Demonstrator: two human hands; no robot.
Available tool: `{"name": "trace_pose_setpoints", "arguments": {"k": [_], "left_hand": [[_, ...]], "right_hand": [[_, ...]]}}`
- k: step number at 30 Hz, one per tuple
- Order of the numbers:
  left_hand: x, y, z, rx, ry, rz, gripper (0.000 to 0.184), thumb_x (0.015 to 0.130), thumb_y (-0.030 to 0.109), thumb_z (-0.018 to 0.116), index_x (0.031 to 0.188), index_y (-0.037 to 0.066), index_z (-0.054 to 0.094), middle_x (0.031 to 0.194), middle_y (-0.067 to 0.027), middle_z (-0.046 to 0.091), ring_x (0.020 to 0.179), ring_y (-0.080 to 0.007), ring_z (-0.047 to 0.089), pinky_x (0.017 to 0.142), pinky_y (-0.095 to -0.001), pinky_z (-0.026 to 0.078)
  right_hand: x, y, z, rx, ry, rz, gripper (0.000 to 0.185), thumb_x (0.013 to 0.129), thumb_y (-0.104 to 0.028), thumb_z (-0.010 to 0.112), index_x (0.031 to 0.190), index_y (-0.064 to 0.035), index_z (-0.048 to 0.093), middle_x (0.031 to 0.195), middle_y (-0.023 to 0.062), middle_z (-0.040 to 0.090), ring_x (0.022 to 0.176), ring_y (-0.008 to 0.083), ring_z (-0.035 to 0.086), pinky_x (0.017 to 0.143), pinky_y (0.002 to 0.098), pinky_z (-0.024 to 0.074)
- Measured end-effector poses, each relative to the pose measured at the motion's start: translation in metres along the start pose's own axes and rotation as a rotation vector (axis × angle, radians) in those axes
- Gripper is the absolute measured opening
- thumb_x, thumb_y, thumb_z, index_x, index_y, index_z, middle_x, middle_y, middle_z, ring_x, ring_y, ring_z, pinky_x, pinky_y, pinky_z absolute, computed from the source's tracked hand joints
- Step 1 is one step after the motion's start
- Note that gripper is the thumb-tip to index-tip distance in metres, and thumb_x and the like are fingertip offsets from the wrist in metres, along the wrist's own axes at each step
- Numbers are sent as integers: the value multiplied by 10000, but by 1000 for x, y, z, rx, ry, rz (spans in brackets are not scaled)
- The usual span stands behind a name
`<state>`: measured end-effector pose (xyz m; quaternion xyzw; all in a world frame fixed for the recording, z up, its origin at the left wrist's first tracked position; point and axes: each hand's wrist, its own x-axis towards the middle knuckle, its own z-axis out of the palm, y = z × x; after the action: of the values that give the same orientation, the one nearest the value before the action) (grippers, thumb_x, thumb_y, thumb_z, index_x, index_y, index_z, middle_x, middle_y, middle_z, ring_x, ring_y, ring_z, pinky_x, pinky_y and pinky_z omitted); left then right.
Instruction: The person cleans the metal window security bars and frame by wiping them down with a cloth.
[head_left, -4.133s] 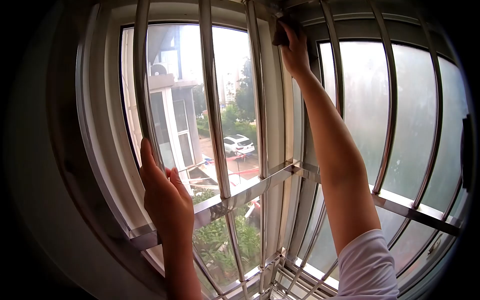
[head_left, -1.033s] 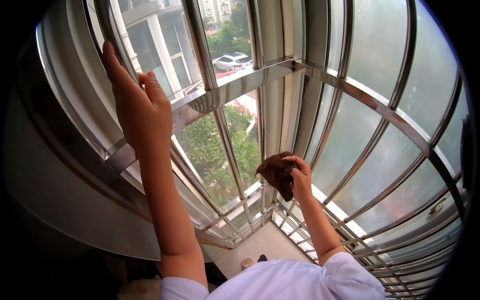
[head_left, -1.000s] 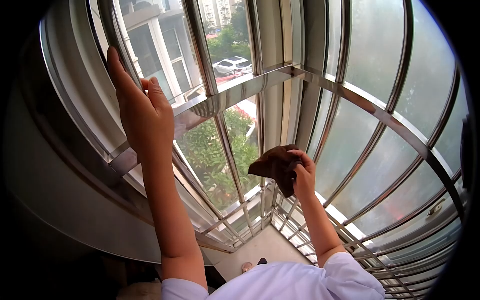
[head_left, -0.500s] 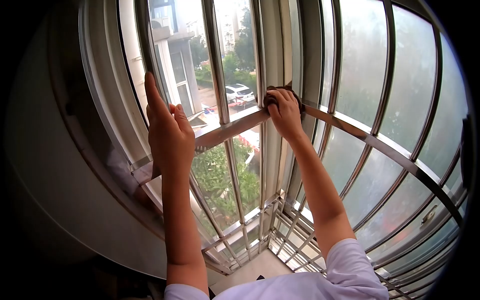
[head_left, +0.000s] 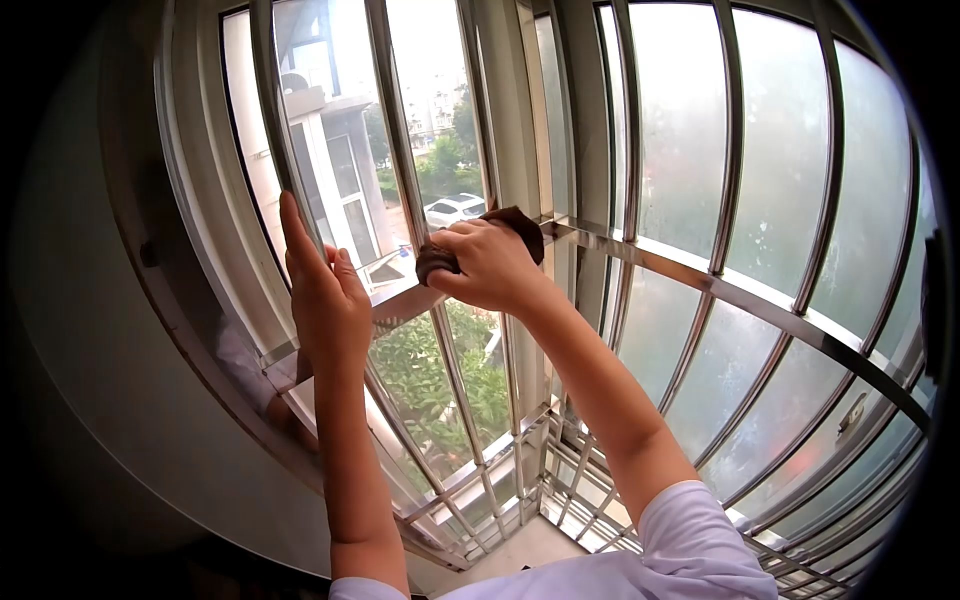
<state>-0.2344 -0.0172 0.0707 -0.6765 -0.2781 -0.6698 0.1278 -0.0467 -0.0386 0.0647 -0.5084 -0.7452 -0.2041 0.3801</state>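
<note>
My right hand [head_left: 485, 262] is closed on a dark brown cloth [head_left: 518, 228], pressing it on the horizontal metal rail [head_left: 405, 303] of the window bars. Part of the cloth bunches out past the fingers on the left, and a flap sticks up behind the knuckles. My left hand [head_left: 330, 310] rests against the leftmost vertical bar [head_left: 268, 100]. Its visible finger points straight up along the bar, with the thumb apart; the other fingers are hidden.
Metal bars cross the windows on both sides of the corner, with frosted panes [head_left: 680, 130] at right. A lower metal grille [head_left: 580, 480] stands beneath. Outside are a white car [head_left: 455, 208], green shrubs [head_left: 425, 370] and a building. A pale wall panel [head_left: 110, 380] curves along the left.
My right hand has slid the cloth left along the rail, away from the corner. My left hand stays at the same bar; the whole view has shifted slightly.
</note>
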Motion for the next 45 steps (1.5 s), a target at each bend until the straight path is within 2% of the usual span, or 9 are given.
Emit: {"name": "trace_pose_setpoints", "arguments": {"k": [2,6,14,19,23,29,37,39,45], "left_hand": [[1,-3,1,-6,-4,14,635,913,9,433,1464,118,136,1463,-170,291,1229,-352,457,875,-361,520],[-1,-1,2,-9,-2,-14,632,916,13,429,1465,133,139,1464,-170,288,1242,-356,442,876,-367,520],[-1,1,-1,-30,-17,-54,641,919,13,440,1467,151,139,1438,-174,330,1131,-341,543,827,-361,545],[-1,0,0,16,23,2,644,914,-8,435,1466,147,141,1436,-177,333,1148,-342,531,840,-361,542],[-1,-2,-1,-16,10,21,649,914,-16,426,1467,142,126,1432,-188,332,1163,-354,516,851,-359,539],[-3,0,-1,61,22,-8,655,914,1,434,1471,158,127,1246,-208,485,911,-281,639,711,-350,572],[-3,1,0,13,-73,-172,672,896,53,495,1466,146,151,1464,-141,311,992,-262,621,799,-338,551],[-3,0,0,-11,-69,-123,625,955,305,462,1464,127,147,1458,-154,311,889,-223,620,748,-324,552],[1,-9,-4,-177,-53,-31,735,928,491,450,1458,75,155,1437,-198,327,920,-267,596,774,-365,524]], "right_hand": [[4,-1,1,-50,-84,20,461,743,-393,536,1029,-41,617,944,128,625,926,314,590,794,415,474],[-42,2,39,76,489,-187,389,715,-101,625,1101,-105,578,1142,180,468,1073,349,456,920,449,387],[-90,58,9,-406,559,-166,365,682,11,583,1013,-130,645,1004,88,486,945,313,501,829,414,440],[-52,94,-23,-869,178,216,405,697,-82,671,1080,15,580,1067,130,551,996,340,542,867,396,448],[-1,91,-68,-585,-435,615,319,693,-173,671,965,-11,634,971,160,642,921,324,636,765,381,513],[-60,84,-34,-852,24,300,353,691,-26,630,1041,-64,607,1034,108,590,1004,314,559,882,407,433],[-40,68,59,344,864,196,440,779,-5,586,1213,-1,513,1307,157,413,1210,339,389,1036,376,295],[-39,28,90,311,958,279,476,793,-15,581,1259,-12,489,1370,171,336,1255,354,322,1056,407,250],[-57,-72,106,522,467,-216,476,751,-92,611,1223,-79,555,1245,159,470,1163,361,437,1009,463,331]]}}
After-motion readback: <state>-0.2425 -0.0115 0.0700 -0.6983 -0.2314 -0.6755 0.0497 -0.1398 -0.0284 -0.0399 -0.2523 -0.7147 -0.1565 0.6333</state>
